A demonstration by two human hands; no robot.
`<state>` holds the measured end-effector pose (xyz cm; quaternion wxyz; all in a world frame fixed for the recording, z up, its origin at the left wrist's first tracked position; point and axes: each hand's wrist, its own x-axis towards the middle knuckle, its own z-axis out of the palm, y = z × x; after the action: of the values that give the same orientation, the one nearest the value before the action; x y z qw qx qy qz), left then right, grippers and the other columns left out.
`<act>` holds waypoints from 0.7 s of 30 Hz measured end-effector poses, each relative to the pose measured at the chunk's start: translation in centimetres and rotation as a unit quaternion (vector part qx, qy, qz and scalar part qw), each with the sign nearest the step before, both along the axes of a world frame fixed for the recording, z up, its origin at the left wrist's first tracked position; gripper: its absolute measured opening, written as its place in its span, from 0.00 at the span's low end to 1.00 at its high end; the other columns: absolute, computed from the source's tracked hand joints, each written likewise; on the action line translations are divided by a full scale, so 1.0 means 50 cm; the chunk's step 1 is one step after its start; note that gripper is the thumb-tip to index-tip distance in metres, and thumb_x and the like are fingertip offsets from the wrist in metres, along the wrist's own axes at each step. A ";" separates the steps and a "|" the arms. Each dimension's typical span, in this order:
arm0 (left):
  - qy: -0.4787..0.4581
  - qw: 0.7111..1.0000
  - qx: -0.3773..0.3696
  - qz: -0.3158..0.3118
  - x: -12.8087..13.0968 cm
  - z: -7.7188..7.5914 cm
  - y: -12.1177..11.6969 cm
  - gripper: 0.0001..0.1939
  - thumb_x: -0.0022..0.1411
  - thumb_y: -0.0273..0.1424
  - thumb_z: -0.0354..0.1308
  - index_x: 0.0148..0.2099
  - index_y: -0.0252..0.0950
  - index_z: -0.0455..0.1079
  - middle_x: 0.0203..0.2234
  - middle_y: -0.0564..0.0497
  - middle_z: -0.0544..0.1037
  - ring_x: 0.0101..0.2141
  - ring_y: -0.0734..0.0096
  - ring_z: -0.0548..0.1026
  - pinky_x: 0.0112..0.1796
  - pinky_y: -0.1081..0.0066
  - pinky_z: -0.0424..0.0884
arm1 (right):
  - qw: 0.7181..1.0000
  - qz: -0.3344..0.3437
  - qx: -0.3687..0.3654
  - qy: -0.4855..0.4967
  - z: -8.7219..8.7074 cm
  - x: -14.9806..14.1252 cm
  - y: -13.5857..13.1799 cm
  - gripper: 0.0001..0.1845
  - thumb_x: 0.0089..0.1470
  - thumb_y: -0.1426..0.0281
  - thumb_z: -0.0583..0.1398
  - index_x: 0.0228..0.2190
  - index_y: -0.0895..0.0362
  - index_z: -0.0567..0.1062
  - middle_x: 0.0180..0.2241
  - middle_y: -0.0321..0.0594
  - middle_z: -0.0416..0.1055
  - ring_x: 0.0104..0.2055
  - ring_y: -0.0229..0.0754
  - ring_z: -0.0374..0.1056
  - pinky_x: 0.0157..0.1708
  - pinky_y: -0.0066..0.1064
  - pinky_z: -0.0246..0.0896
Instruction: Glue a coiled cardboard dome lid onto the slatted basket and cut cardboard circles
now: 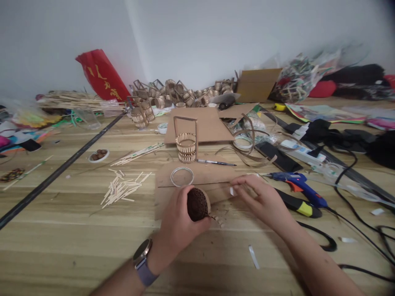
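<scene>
**Steady now: a cardboard roll and a strip at the craft desk**

Now my left hand (177, 218) has its grip wrapped around a small cardboard roll (198, 204), its dark end facing me, held just above the cardboard sheet (173, 193) at the near middle of the desk (61, 230). My right hand (262, 201) pinches the end of a thin cardboard strip (222, 190) between closed fingertips; the strip seems to run across to the roll.

The risk, as I judge it: the strip could slip from the pinch or kink, since it is thin and held only at its tip. The glue gun (298, 187) lies just beside my right wrist with its light on, and a careless elbow could meet the nozzle or snag its cord.

By my count: one finished basket (187, 146) with a handle stands beyond the sheet, one clear ring (182, 176) lies on it, one pen-like tool (216, 163) beside the basket, one loose pile of short sticks (123, 189) to the left, and a heap of baskets (179, 94), too many to count, at the wall.
</scene>
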<state>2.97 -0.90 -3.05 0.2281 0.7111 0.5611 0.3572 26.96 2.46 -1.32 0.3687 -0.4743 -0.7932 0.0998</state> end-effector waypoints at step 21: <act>-0.160 0.976 -0.126 -0.081 -0.005 0.018 -0.013 0.28 0.56 0.56 0.57 0.46 0.38 0.62 0.32 0.52 0.69 0.33 0.66 0.67 0.35 0.67 0.66 | 0.977 0.132 0.051 0.157 0.003 -0.092 -0.075 0.05 0.57 0.72 0.63 0.31 0.52 0.72 0.26 0.34 0.74 0.28 0.37 0.71 0.28 0.25 0.66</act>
<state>2.71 -1.53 -2.17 0.4305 0.6537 0.4980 0.3732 22.37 -1.31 -1.16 0.4958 -0.3247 -0.7851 0.1800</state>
